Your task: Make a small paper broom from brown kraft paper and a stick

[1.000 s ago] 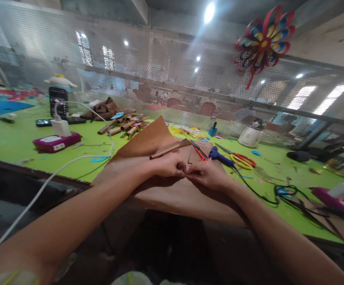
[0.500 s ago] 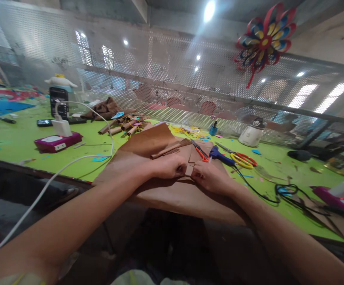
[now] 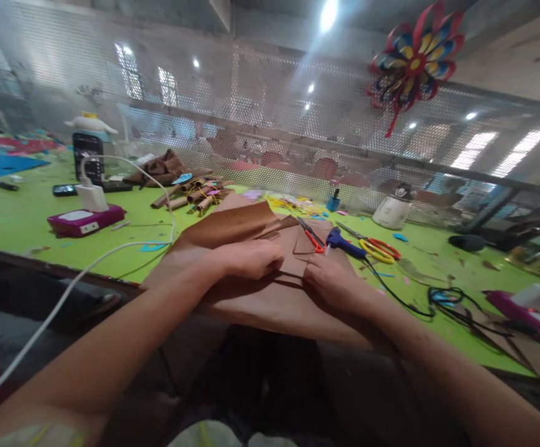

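Observation:
My left hand (image 3: 258, 259) and my right hand (image 3: 328, 280) face each other above a large brown paper sheet (image 3: 261, 305), fingers closed. A narrow brown paper strip (image 3: 292, 277) stretches between them, with its ends hidden by my fingers. Just beyond my left hand lie several thin brown paper strips (image 3: 270, 234) in a stack. Close past my right hand are a red-handled cutting tool (image 3: 313, 237) and a blue glue gun (image 3: 348, 244). The sheet's far part curls up as a brown flap (image 3: 233, 222).
Scissors (image 3: 377, 248) with yellow and orange handles lie right of the glue gun, whose black cable (image 3: 451, 297) loops over the green table (image 3: 409, 273). Rolled paper tubes (image 3: 193, 194) are piled at the back left. A white cord (image 3: 112, 248) runs from a purple power strip (image 3: 86, 220).
My hands have moved slightly apart. The small pale folded face of paper seen between my fingers no longer shows; a flatter strip spans the gap. The view has shifted slightly.

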`<state>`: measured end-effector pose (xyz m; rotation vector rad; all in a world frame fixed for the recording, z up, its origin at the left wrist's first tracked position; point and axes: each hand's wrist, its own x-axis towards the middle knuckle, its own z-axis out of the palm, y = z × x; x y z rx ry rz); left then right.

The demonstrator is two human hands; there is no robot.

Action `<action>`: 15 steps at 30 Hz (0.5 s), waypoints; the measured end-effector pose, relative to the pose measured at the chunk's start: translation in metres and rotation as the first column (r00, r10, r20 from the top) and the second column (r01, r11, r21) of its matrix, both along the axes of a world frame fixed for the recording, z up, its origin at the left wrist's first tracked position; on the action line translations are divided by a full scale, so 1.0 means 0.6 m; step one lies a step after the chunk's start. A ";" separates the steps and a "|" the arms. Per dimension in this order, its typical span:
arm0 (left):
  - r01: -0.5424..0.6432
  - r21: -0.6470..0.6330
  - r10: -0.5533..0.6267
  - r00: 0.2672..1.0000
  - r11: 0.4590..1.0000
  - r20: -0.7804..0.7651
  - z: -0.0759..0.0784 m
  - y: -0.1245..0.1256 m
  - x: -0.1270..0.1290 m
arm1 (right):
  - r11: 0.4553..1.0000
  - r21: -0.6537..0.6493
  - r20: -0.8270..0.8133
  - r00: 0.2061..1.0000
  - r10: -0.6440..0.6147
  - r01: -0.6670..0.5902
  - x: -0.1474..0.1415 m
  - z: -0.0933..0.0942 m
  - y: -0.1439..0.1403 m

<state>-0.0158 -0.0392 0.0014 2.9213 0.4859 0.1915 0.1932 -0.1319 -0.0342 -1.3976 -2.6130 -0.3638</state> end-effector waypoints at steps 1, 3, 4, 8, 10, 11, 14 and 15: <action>-0.005 0.008 0.005 1.000 1.000 -0.014 0.002 -0.004 0.001 | 1.000 0.025 0.034 0.999 -0.009 0.008 -0.003 0.000 -0.004; -0.018 0.025 0.019 0.999 1.000 -0.045 0.007 -0.013 0.002 | 0.996 0.083 0.105 0.994 -0.020 0.011 -0.010 0.002 -0.012; -0.021 0.035 0.023 0.998 0.999 -0.053 0.010 -0.017 0.002 | 0.994 0.108 0.140 0.990 -0.020 0.004 -0.014 0.004 -0.015; -0.039 0.041 0.041 0.999 0.998 -0.037 0.014 -0.020 0.001 | 0.991 0.122 0.233 0.972 0.030 -0.060 -0.022 0.014 -0.024; -0.042 -0.011 0.042 0.999 0.999 -0.021 0.014 -0.015 0.001 | 0.991 0.115 0.215 0.976 0.036 -0.062 -0.022 0.020 -0.027; -0.041 -0.058 0.041 0.999 0.997 -0.008 0.014 -0.012 0.002 | 0.992 0.119 0.193 0.981 0.028 -0.052 -0.022 0.022 -0.029; -0.076 -0.241 0.087 0.996 0.968 0.034 0.010 -0.002 0.008 | 0.988 0.155 0.122 0.993 0.001 -0.020 -0.026 0.028 -0.036; -0.095 -0.288 0.115 0.992 0.953 0.052 0.007 0.002 0.011 | 0.985 0.172 0.098 0.995 -0.004 -0.013 -0.029 0.029 -0.038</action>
